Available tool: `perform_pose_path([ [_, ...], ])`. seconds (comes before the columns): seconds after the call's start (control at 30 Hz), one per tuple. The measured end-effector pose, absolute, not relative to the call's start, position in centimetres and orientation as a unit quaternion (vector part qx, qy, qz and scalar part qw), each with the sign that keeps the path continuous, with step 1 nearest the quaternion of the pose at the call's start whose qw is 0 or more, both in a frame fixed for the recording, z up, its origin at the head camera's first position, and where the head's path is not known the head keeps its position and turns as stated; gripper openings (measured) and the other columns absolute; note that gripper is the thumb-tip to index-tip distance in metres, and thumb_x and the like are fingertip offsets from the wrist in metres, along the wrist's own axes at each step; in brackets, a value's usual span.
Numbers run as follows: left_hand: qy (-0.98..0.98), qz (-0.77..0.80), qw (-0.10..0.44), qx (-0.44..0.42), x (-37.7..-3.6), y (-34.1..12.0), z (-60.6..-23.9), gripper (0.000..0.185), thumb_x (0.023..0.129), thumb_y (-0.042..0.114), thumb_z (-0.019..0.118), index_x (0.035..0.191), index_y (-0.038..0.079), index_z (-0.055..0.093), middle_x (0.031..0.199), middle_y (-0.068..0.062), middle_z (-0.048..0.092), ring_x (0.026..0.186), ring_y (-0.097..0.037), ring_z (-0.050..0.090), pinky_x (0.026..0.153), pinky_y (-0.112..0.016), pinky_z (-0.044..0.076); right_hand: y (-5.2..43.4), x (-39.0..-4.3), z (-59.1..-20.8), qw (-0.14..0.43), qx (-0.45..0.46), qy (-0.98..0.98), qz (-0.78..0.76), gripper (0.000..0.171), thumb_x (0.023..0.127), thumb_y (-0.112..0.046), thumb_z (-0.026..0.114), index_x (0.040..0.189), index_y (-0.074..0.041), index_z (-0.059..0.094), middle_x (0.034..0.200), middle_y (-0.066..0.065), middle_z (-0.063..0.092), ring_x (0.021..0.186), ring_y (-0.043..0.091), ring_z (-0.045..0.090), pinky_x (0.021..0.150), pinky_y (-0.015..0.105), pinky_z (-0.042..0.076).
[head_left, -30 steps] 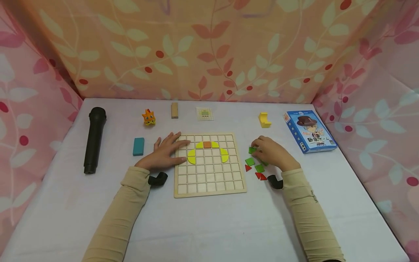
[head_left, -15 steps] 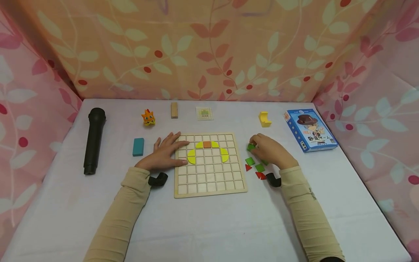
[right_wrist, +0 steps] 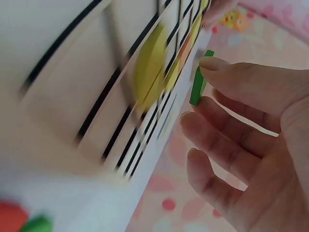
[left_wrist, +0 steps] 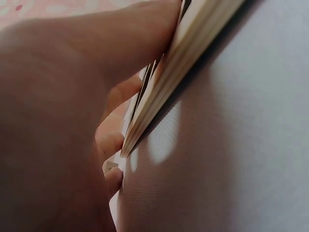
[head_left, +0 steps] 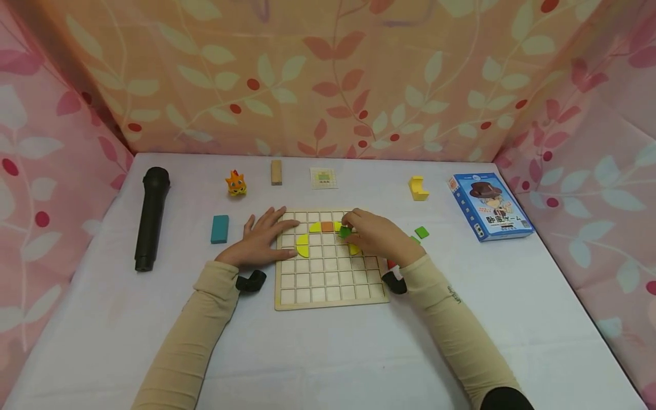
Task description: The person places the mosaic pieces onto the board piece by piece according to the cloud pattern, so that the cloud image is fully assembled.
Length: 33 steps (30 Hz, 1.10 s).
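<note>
A wooden grid board (head_left: 328, 285) lies on the white table, with yellow curved pieces (head_left: 302, 246) and an orange square (head_left: 327, 226) set in its upper rows. My right hand (head_left: 376, 234) hovers over the board's upper right and pinches a small green square tile (head_left: 344, 232) at its fingertips; the right wrist view shows the tile (right_wrist: 200, 79) edge-on above the yellow pieces (right_wrist: 149, 70). My left hand (head_left: 261, 238) lies flat, fingers spread, on the board's left edge (left_wrist: 164, 87).
A loose green tile (head_left: 422, 232) lies right of the board. At the back stand an orange toy (head_left: 236, 184), a wooden block (head_left: 277, 171), a pattern card (head_left: 324, 177) and a yellow block (head_left: 417, 188). A blue box (head_left: 489, 206), a teal block (head_left: 219, 229) and a black microphone (head_left: 151, 217) flank the board.
My right hand lifted a green tile from the pile beside the board and carried it left over the board's upper rows. The left hand stayed put.
</note>
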<state>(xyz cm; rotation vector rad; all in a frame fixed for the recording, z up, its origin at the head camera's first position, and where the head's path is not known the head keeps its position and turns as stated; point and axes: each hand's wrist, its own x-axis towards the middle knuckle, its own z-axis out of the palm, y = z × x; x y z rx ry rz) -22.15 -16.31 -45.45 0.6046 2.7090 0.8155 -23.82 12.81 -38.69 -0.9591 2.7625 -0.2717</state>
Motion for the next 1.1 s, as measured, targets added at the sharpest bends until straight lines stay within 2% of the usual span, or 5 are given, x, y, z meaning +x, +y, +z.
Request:
perform_pose_path([
  [0.2,0.933,0.270,0.118,0.205,-22.2,-16.2,-45.5,0.074,0.085,0.056,0.063,0.148,0.028,0.035,0.162,-0.005,0.007,0.148,-0.031,-0.005,0.111,-0.062,-0.010,10.1,-23.6,-39.2,0.079,-0.375,0.921,-0.074,0.032,0.090,-0.021,0.068,0.118,-0.009,0.059,0.106,0.000,0.059,0.089,0.011,0.058,0.080,0.030,0.052],
  [0.47,0.939,0.261,0.096,0.205,-22.2,-15.9,-45.7,0.078,0.083,0.057,0.064,0.147,0.025,0.036,0.161,-0.008,0.011,0.148,-0.033,0.000,0.110,-0.064,-0.006,9.1,-23.6,-39.8,0.058,-0.398,0.913,-0.067,0.028,0.091,-0.020,0.067,0.115,-0.011,0.058,0.105,0.000,0.059,0.087,0.010,0.057,0.078,0.028,0.052],
  [0.67,0.940,0.257,0.093,0.202,-22.1,-15.9,-45.6,0.079,0.082,0.057,0.066,0.147,0.025,0.036,0.161,-0.007,0.011,0.148,-0.032,0.001,0.110,-0.064,-0.006,8.3,-23.9,-39.9,0.070,-0.404,0.910,-0.066,0.024,0.092,-0.021,0.066,0.114,-0.012,0.061,0.105,-0.002,0.059,0.090,0.010,0.057,0.080,0.028,0.051],
  [0.9,0.939,0.261,0.096,0.204,-22.1,-15.9,-45.5,0.079,0.082,0.056,0.066,0.147,0.024,0.036,0.161,-0.008,0.011,0.148,-0.032,0.001,0.111,-0.063,-0.006,7.7,-24.1,-40.4,0.087,-0.411,0.905,-0.068,0.013,0.092,-0.018,0.065,0.103,-0.012,0.067,0.105,-0.002,0.059,0.092,0.011,0.056,0.083,0.027,0.050],
  [1.1,0.937,0.267,0.092,0.207,-22.2,-15.9,-45.6,0.078,0.082,0.055,0.067,0.147,0.024,0.038,0.161,-0.008,0.012,0.148,-0.032,0.001,0.110,-0.063,-0.006,7.4,-24.1,-40.5,0.079,-0.412,0.906,-0.061,0.010,0.092,-0.017,0.065,0.101,-0.013,0.068,0.102,-0.003,0.059,0.089,0.010,0.056,0.083,0.026,0.050],
])
